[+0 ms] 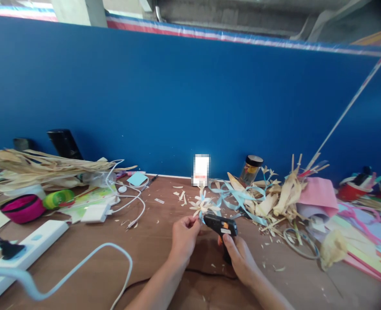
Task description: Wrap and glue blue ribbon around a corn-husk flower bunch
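Note:
My right hand (237, 254) is wrapped round the grip of a black hot glue gun (221, 224), whose nozzle points left. The nozzle tip is close to the underside of a cream flower (205, 204) with thin pointed petals, seemingly made of dried husk. My left hand (186, 234) pinches the flower low down, near its stem; the fingertips partly hide what they grip. Whether the nozzle touches the flower, I cannot tell. Light blue ribbon (232, 196) lies just behind the flower. A dark cord (210, 273) runs across the table under my wrists.
A white power strip (25, 254) and pale cable (106, 245) lie at left, near a pink round case (22, 209). Dried husks (42, 165) pile at back left, more husks (289, 198) at right. A lidded jar (251, 170) stands by the blue partition (177, 99). Coloured paper (358, 241) covers the right.

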`<action>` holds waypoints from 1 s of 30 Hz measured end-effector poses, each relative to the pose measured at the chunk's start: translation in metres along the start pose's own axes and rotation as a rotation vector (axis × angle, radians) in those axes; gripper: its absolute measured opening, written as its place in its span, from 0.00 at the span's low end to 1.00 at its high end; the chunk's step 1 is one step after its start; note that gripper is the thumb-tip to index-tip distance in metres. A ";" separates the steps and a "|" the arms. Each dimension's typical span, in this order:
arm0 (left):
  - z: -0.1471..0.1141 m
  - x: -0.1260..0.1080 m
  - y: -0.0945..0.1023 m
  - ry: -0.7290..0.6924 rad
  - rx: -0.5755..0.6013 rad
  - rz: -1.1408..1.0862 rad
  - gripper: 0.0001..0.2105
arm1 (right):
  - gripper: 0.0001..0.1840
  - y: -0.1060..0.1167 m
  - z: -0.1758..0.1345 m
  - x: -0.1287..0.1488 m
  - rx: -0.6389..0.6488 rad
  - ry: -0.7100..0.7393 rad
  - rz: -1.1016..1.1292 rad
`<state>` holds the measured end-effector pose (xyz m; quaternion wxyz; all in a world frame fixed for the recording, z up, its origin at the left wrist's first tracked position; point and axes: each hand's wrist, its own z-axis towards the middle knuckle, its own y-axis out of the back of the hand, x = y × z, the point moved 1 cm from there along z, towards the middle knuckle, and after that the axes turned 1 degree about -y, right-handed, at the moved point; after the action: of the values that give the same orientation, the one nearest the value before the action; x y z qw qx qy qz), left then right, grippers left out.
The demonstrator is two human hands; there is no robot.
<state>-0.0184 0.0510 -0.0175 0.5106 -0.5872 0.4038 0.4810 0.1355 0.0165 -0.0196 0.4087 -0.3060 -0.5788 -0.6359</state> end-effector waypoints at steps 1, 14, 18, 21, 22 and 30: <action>0.000 0.000 0.000 -0.001 0.001 -0.001 0.12 | 0.23 0.000 0.000 0.000 -0.001 -0.002 -0.008; 0.001 0.001 0.000 -0.003 -0.001 0.019 0.12 | 0.22 0.000 0.000 0.000 -0.017 0.001 -0.050; 0.000 -0.001 0.000 -0.004 -0.004 0.019 0.11 | 0.21 0.000 0.000 0.002 -0.015 0.020 -0.075; 0.000 -0.002 -0.001 0.008 -0.006 0.013 0.10 | 0.21 0.000 0.001 0.001 -0.024 0.027 -0.092; 0.000 -0.002 -0.001 0.011 -0.006 0.012 0.10 | 0.21 0.000 0.001 0.001 -0.028 0.018 -0.090; 0.002 0.002 0.001 -0.003 -0.005 0.022 0.08 | 0.23 0.001 0.001 -0.005 -0.023 -0.019 -0.069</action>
<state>-0.0191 0.0529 -0.0197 0.5045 -0.5833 0.4083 0.4884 0.1385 0.0183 -0.0240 0.3775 -0.2964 -0.5855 -0.6533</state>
